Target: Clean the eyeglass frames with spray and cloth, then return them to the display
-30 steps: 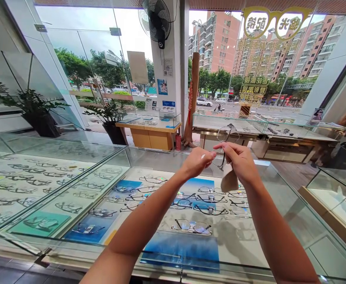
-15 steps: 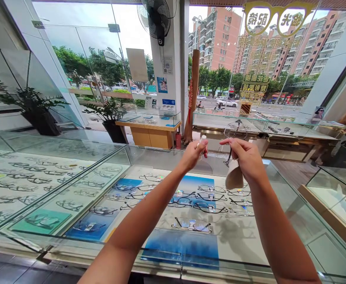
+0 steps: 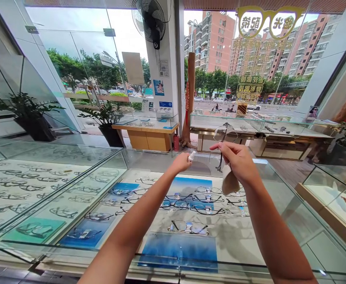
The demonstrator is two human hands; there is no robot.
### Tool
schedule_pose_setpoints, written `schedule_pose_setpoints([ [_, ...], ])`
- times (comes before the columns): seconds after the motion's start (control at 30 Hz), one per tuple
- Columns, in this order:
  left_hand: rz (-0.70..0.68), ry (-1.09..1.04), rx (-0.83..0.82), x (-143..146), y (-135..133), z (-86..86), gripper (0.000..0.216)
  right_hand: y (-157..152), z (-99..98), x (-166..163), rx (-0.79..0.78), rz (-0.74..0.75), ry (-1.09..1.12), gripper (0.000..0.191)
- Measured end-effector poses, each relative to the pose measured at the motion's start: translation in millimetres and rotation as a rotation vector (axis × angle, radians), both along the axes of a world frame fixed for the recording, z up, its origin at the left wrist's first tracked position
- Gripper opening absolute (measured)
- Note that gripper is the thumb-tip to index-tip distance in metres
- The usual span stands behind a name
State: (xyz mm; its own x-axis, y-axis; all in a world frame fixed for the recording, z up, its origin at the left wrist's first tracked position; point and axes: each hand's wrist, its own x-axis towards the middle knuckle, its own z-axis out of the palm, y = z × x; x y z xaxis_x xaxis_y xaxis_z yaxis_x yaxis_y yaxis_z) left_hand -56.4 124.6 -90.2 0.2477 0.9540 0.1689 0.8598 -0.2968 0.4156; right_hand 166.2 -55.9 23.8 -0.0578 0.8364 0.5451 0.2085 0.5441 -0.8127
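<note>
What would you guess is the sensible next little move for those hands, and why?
Probably bring the left hand and its small spray bottle close to the glasses, since the right hand holds them up with a cloth ready, and the bottle sits apart from the lenses.

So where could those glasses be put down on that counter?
The glass top is bare right of the right hand, out to its far edge, and also under both forearms. The left hand holds a small bottle; the right grips the glasses and cloth. Inside the case, frames crowd every row.
</note>
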Motion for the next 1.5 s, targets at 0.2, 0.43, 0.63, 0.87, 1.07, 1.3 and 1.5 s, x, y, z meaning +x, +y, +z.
schedule_pose_setpoints([
  [0.2,0.146,0.122,-0.086,-13,7,-6.6,0.034,0,-0.4,-1,-0.032,0.027,-0.005,0.045],
  [0.43,0.219,0.199,-0.142,-13,5,-7.5,0.051,0,-1.1,-1,-0.029,0.045,-0.006,0.045],
  [0.63,0.245,0.203,-0.153,-14,3,-5.6,0.054,3,-2.8,1,-0.019,0.067,-0.029,0.041],
  [0.87,0.295,0.131,-0.104,-17,-12,21.2,0.071,6,-3.6,4,-0.034,0.067,-0.025,0.042],
  [1.07,0.062,-0.172,0.221,-1,-76,78.6,0.035,8,-2.3,3,-0.020,0.016,0.027,0.040],
  [1.3,-0.506,-0.642,-0.091,40,-159,94.9,0.054,8,-4.0,-3,0.089,-0.172,0.199,0.041],
  [1.5,-0.485,-0.849,-0.022,66,-162,73.2,0.024,12,-10.2,-12,0.105,-0.249,0.342,0.045],
])
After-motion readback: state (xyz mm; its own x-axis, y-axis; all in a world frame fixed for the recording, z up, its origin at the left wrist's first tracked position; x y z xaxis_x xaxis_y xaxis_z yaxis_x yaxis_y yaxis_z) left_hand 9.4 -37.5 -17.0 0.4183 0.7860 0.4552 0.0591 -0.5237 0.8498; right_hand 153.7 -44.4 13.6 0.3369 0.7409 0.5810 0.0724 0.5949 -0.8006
